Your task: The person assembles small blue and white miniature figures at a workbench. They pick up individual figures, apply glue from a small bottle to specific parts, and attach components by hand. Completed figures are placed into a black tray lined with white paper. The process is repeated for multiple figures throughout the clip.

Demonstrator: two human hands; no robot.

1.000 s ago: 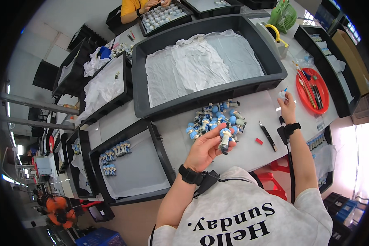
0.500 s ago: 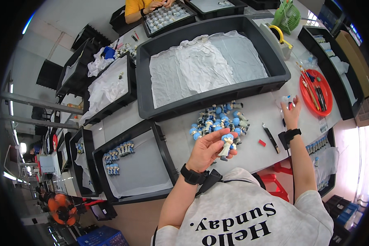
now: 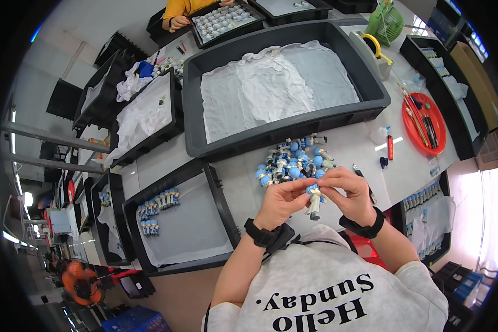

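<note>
Above the table's near edge I hold a small figurine (image 3: 314,208) with blue hair and a pale outfit, upright. My left hand (image 3: 278,206) is closed, its thumb and fingers pinching the figurine at the head and side. My right hand (image 3: 349,195) is closed too, its fingertips pressed to the other side of the head; whether they also hold something tiny, I cannot tell. Just beyond my hands lies a heap of similar blue-haired figurines (image 3: 296,159). A craft knife (image 3: 364,181) shows partly behind my right hand.
A big black tray (image 3: 288,124) lined with white cloth stands beyond the heap. To the left, another tray (image 3: 128,218) holds figurines in rows. On the right are a white bottle (image 3: 378,134), a red marker (image 3: 390,147) and a red dish (image 3: 436,113) of brushes. Across the table, a person (image 3: 182,11) works.
My right hand has come back from beside the bottle and red marker to the figurine, and its fingers now touch the head. My left hand has kept its hold, turning the figurine slightly.
</note>
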